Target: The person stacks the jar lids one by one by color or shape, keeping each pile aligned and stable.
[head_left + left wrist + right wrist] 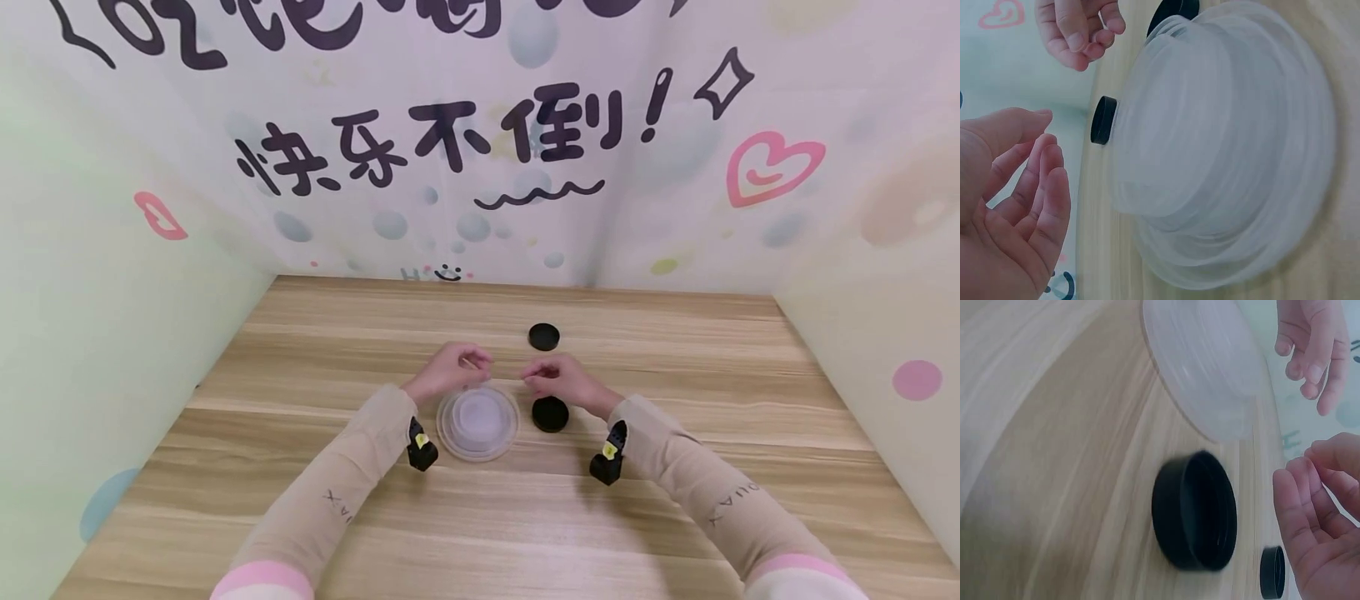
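Observation:
Translucent round plastic pieces [478,421], possibly lids, are stacked on the wooden table with smaller ones on top of larger ones. Just behind the stack hovers my left hand [453,369], fingers loosely bent and holding nothing. My right hand [566,382], likewise loosely bent with nothing in it, is above and behind the nearer black round cap [551,414]. That cap lies hollow side up beside the stack. Farther back sits a second, smaller-looking black cap [543,337]. In the left wrist view the stack [1222,137] fills the middle, apart from the left hand [1019,200].
The wood-grain table [337,333] meets a printed cloth backdrop [450,167] at its far edge. Pale walls [112,333] close in the left and right sides. A black camera is strapped to each wrist.

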A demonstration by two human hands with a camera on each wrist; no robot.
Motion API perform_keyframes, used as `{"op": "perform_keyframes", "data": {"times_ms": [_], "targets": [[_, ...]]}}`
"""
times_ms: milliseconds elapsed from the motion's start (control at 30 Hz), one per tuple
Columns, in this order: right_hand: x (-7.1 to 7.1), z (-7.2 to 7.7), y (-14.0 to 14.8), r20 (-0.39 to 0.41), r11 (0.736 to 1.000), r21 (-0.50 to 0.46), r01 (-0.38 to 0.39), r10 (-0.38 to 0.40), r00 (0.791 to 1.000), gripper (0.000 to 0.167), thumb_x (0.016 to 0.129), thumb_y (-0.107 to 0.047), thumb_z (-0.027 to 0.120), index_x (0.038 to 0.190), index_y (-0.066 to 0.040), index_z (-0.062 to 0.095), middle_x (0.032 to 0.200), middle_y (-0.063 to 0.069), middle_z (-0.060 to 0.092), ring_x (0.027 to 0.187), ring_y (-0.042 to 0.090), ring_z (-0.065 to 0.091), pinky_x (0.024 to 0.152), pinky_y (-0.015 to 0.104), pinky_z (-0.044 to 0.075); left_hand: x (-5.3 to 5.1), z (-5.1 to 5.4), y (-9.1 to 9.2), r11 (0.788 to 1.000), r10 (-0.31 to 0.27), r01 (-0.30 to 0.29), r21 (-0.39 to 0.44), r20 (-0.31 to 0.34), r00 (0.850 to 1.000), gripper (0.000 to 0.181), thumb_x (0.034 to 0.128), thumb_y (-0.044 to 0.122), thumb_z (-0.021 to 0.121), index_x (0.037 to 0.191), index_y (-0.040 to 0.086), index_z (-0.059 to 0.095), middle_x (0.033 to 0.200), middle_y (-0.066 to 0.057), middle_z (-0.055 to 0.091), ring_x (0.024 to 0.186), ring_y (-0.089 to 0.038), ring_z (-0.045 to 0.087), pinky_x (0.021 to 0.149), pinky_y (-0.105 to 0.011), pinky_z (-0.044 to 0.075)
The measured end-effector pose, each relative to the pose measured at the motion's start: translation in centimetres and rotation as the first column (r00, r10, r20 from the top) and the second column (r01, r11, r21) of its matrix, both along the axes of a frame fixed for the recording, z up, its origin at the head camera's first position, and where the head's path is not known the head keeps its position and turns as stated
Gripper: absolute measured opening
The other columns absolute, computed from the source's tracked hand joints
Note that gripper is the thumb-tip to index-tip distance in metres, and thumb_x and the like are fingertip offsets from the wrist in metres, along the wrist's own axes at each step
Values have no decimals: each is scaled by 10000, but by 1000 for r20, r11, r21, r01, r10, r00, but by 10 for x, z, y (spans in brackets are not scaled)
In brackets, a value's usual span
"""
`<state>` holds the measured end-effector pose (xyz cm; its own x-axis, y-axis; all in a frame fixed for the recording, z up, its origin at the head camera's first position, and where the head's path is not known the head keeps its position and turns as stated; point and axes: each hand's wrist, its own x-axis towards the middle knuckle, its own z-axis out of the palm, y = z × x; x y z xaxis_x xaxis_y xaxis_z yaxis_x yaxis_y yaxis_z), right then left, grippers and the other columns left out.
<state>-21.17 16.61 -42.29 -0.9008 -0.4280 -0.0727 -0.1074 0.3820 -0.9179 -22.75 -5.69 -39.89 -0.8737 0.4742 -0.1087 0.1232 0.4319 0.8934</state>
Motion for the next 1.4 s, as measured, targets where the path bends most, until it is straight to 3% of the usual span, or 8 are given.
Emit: {"op": "perform_keyframes", "data": {"times_ms": [500,667,933,1100,1200,1300,1333,1400], "targets": [[-6,6,25,-10,995,54,85,-85,996,251,850,-41,543,1034,130,557,914,245,597,771,338,586,669,341,519,-31,9,24,997,70,-72,-39,-41,997,244,789,64,622,1025,2,617,852,-77,604,748,-146,560,630,-228,480],[-13,-1,31,-35,990,61,127,-125,992,240,847,-35,546,1023,128,563,910,249,600,729,286,584,635,292,509,-38,12,36,998,48,-49,-29,-53,997,249,787,73,636,1023,-3,618,864,-94,612,761,-161,567,626,-241,489],[-29,-10,34,-91,973,83,216,-208,974,204,847,-12,537,1001,111,587,885,245,611,672,154,562,610,236,482,-46,7,53,999,33,-34,-19,-85,996,265,784,64,641,1037,-12,613,889,-106,620,798,-165,573,602,-208,482],[-37,-14,35,-91,962,90,259,-251,964,190,841,-7,538,987,102,592,844,222,617,624,104,538,585,225,473,-57,-4,56,997,39,-47,-62,-128,991,258,775,72,642,1025,11,621,897,-102,627,836,-183,579,666,-241,478],[-41,-17,37,-90,950,105,293,-284,955,210,836,-31,551,999,97,587,832,193,620,624,108,539,566,207,458,-101,-59,60,997,32,-44,-62,-183,983,260,742,179,685,984,93,646,852,-32,633,805,-140,580,658,-244,475],[-44,-19,38,-87,937,129,326,-317,945,278,844,-71,556,1068,93,552,885,192,615,657,152,567,566,212,460,-160,-136,66,999,25,-33,-33,-210,977,313,671,350,742,936,211,650,808,42,619,754,-97,565,595,-236,469],[-45,-19,39,-83,932,134,337,-328,941,302,848,-84,555,1095,91,536,904,198,612,672,174,575,569,219,462,-183,-167,69,999,28,-33,-21,-201,979,341,636,396,758,918,242,643,787,65,608,733,-80,557,573,-228,466],[-47,-21,40,-84,928,145,344,-335,939,358,858,-100,550,1150,99,490,954,221,601,715,222,590,584,238,471,-202,-195,73,998,46,-53,-35,-181,982,377,617,422,765,929,257,632,798,66,600,738,-85,550,568,-242,468]]}}
